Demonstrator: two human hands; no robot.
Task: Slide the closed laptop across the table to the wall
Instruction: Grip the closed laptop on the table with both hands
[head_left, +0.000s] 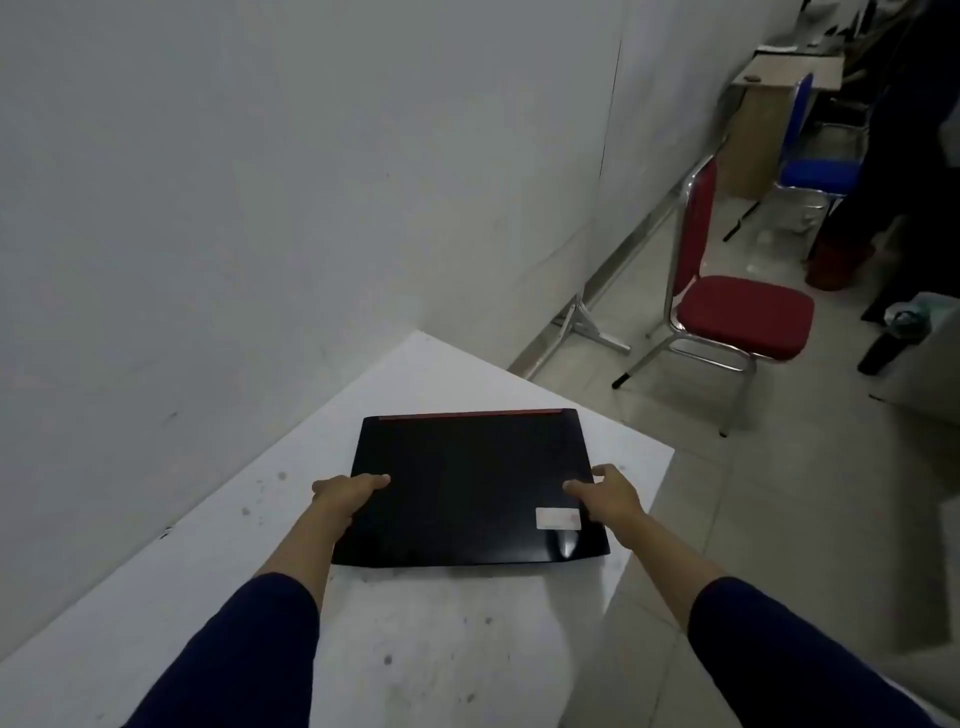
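Closed black laptop (470, 486) lies flat on the white bench (415, 623), near its far right corner, apart from the wall (234, 208). My left hand (345, 493) grips its left edge, thumb on the lid; my right hand (610, 493) grips the right edge likewise, beside a pale sticker (558, 518). Red chair (737, 306) stands on the floor beyond.
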